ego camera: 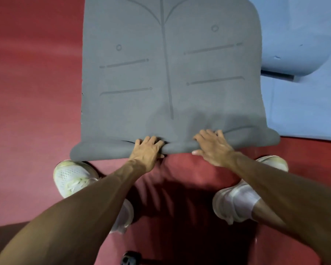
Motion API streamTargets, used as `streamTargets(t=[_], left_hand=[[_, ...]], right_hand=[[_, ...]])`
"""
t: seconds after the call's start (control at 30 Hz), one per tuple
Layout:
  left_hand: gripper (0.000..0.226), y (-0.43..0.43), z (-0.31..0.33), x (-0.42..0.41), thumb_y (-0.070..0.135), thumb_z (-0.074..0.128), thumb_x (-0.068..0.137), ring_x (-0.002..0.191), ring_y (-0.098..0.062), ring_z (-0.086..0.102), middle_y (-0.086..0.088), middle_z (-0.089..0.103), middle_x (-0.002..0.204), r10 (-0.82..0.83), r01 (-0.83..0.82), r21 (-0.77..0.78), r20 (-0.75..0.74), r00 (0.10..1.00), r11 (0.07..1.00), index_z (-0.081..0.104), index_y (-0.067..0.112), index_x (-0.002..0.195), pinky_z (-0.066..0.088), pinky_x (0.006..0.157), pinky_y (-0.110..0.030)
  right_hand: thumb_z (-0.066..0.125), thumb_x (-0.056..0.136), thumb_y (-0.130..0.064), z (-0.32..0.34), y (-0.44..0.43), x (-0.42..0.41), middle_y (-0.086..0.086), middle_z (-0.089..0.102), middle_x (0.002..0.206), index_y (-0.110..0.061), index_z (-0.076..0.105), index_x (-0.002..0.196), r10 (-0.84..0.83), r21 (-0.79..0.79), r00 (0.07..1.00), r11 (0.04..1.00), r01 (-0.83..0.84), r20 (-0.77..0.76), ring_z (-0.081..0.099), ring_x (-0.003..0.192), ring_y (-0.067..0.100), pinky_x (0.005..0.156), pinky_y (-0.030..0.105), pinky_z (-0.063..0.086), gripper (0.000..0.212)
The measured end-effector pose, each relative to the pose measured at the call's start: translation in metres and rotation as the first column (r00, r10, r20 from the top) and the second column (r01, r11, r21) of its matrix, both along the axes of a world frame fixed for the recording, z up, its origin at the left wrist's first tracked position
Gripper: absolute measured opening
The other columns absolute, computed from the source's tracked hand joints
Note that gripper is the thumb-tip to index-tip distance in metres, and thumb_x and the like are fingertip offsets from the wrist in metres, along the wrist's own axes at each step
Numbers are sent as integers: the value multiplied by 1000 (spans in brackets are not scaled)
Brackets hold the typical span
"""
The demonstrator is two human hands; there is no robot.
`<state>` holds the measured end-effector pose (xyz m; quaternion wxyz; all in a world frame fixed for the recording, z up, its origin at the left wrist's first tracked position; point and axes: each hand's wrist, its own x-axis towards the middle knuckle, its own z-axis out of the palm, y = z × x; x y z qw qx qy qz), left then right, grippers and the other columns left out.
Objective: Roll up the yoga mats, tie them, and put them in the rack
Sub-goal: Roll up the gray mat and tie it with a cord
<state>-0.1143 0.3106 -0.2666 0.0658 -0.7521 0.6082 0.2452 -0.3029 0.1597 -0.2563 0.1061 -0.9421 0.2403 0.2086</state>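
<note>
Left hand (148, 150), right hand (213, 147) clamp grey mat (170, 73) roll (palms down).

Both my arms reach down; left hand (147, 150) and right hand (213, 146) press side by side, fingers curled over the grey mat's (161, 83) rolled near edge.

A grey yoga mat (170, 73) fills the upper middle of the frame on a red floor (33, 92), its near edge curled into a low roll that the left hand (147, 152) and right hand (214, 148) press, white shoes (73, 178) below.
</note>
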Motion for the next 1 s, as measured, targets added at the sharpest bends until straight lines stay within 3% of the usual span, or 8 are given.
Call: streamTargets(t=[0.27, 0.43, 0.57, 0.67, 0.73, 0.83, 0.9, 1.0], left_hand=[[40, 0, -8, 10, 45, 41, 98, 122, -18, 45, 0, 51, 128, 76, -73, 25, -173, 982, 997, 44, 18, 128, 28, 97, -33], [27, -3, -3, 11, 36, 44, 98, 109, -26, 55, -6, 63, 113, 159, -161, 7, -207, 965, 987, 46, 16, 116, 32, 91, -31], [13, -18, -1, 23, 36, 46, 97, 99, -24, 59, 1, 64, 99, 327, -285, 174, -306, 894, 943, 55, 26, 95, 40, 83, -33], [20, -29, -8, 32, 33, 53, 94, 88, -22, 61, 2, 65, 85, 417, -327, 280, -375, 828, 902, 57, 30, 75, 43, 78, -29], [17, -32, -11, 31, 30, 54, 94, 92, -24, 62, 0, 66, 91, 410, -320, 281, -373, 832, 905, 64, 27, 80, 46, 83, -30], [25, -30, -9, 24, 33, 47, 98, 109, -27, 58, -1, 57, 119, 340, -294, 197, -263, 903, 935, 66, 21, 109, 43, 95, -34], [27, -24, -9, 20, 33, 44, 99, 109, -28, 57, -2, 47, 124, 295, -273, 122, -244, 924, 954, 65, 20, 112, 37, 98, -35], [22, -19, -13, 18, 28, 46, 96, 112, -18, 53, 6, 48, 122, 239, -240, 21, -208, 949, 971, 63, 25, 110, 27, 98, -31]], right_hand=[[67, 84, -44, -15, 1, -6, 3, 45, 106, -15, 56, 111, -121, 128, 981, 987, 102, 153, 41, 101, 22, 94, 35, 29, 41], [84, 69, -33, -15, -14, 0, -4, 52, 88, -11, 70, 97, -315, 417, 935, 881, 225, 162, 48, 88, 16, 85, 25, 37, 38], [77, 79, -35, -5, -31, 16, 2, 63, 94, -11, 72, 106, -238, 440, 970, 878, 191, 52, 58, 89, 17, 75, 17, 34, 36], [74, 82, -35, -4, -38, 26, -2, 63, 93, -17, 69, 106, -264, 458, 964, 860, 223, 25, 57, 85, 13, 69, 14, 35, 30], [73, 83, -32, -5, -38, 30, -3, 59, 88, -16, 64, 103, -269, 463, 962, 858, 221, 38, 55, 81, 15, 68, 19, 36, 27], [71, 84, -28, -11, -35, 35, -5, 56, 84, -15, 62, 96, -246, 432, 968, 879, 200, 51, 55, 81, 18, 76, 30, 43, 20], [71, 83, -27, -15, -34, 37, -5, 53, 84, -16, 62, 91, -228, 418, 972, 889, 186, 52, 54, 82, 18, 78, 32, 43, 17], [74, 82, -30, -19, -33, 37, -3, 45, 88, -19, 63, 88, -251, 399, 967, 893, 210, 53, 51, 84, 16, 80, 32, 43, 17]])
